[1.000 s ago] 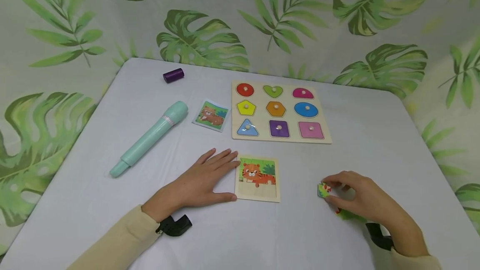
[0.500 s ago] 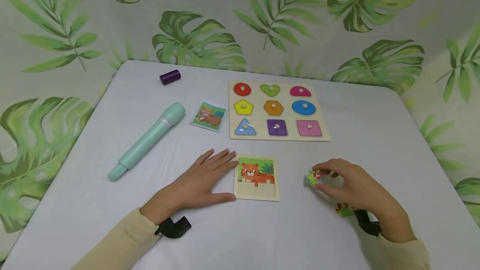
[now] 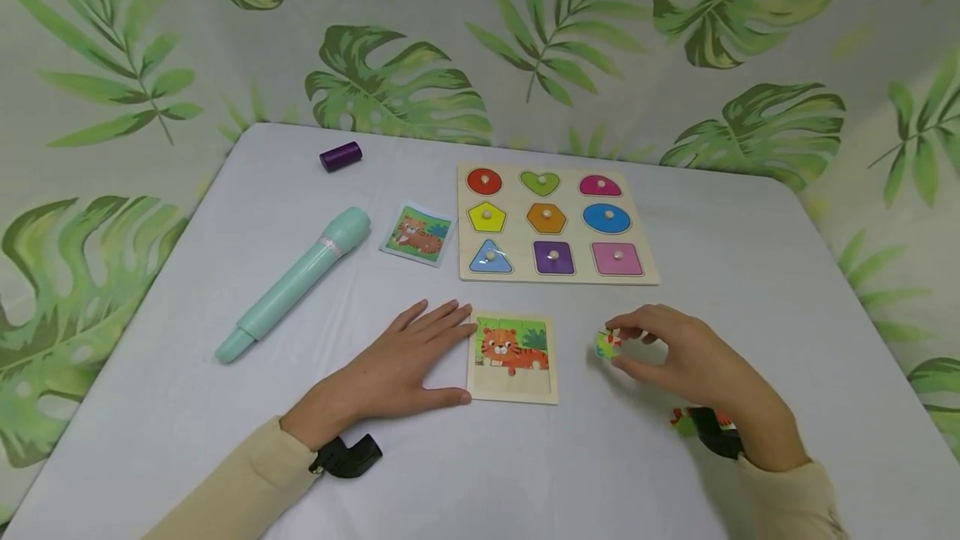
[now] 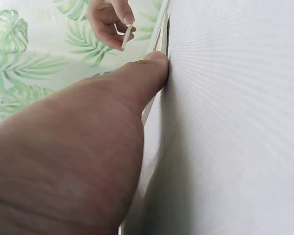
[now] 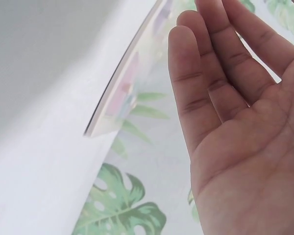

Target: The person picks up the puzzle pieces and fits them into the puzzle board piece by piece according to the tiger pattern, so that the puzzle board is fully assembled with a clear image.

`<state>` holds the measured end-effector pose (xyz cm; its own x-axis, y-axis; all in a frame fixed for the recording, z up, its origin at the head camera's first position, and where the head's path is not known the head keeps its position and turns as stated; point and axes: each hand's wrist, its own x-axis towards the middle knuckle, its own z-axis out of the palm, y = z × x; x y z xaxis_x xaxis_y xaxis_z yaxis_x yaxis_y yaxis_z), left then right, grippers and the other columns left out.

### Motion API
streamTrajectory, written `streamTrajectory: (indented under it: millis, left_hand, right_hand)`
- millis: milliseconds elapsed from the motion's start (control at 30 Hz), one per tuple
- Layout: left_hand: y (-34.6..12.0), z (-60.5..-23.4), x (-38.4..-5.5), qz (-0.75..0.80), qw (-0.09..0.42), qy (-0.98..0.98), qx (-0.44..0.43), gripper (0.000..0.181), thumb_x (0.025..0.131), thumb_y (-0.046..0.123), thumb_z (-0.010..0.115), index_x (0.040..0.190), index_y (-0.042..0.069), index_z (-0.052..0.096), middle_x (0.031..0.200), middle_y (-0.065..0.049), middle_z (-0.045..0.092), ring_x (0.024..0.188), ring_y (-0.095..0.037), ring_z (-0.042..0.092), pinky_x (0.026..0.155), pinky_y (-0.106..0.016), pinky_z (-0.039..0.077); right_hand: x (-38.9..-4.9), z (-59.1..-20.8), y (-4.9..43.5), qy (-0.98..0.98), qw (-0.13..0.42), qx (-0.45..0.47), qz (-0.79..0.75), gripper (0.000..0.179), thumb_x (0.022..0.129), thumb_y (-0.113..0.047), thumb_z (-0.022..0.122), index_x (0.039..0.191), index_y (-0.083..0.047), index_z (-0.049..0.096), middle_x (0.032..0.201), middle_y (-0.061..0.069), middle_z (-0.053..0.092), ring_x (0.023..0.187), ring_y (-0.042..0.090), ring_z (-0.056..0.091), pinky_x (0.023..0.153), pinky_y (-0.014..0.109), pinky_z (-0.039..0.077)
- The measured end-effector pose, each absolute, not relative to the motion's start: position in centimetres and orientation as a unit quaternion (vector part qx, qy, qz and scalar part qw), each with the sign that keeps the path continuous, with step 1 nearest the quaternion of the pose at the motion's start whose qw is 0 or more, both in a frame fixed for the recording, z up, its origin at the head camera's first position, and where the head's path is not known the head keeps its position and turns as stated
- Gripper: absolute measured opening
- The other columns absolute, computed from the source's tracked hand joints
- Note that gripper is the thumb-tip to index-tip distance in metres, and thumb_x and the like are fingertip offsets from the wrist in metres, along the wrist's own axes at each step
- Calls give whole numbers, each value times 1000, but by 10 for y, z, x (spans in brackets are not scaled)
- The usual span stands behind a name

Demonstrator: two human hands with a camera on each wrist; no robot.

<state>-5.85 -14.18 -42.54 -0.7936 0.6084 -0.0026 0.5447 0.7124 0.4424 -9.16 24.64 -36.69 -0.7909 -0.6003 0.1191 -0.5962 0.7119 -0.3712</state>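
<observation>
Tiger puzzle tray (image 3: 517, 397), one, at the clock's centre; its edge is touched by the left hand (image 3: 408, 365), fingers straight and spread, presumably for steadying. Puzzle piece (image 3: 605, 346), one, at 3 o'clock; pinched by the right hand (image 3: 678, 352), perhaps so its face is left clear. Loose piece or pieces (image 3: 682, 422), at 4 o'clock; half hidden by a wrist strap (image 3: 716, 440), count uncertain. Shape board (image 3: 521, 223), one, nine shapes (image 3: 542, 226), at 12 to 1. Picture card (image 3: 418, 235), green tube (image 3: 294, 284), purple cylinder (image 3: 341, 157), one each, at 9 to 11.

Free tabletop (image 3: 577, 373) separates piece (image 3: 607, 345) and puzzle (image 3: 498, 378); the left hand (image 3: 401, 363) blocks its left.
</observation>
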Motion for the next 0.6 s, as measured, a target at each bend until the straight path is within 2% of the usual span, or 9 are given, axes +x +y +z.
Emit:
streamTrajectory:
  millis: [600]
  left_hand:
    - [-142, -426, -59, 217, 74, 922, 313, 89, 92, 64, 66, 161, 17, 37, 171, -1, 26, 160, -21, 17, 131, -48, 7]
  right_hand:
    - [-97, -357, 211, 927, 43, -312, -202, 43, 83, -22, 89, 122, -17, 73, 110, -9, 70, 97, 14, 65, 82, 37, 62]
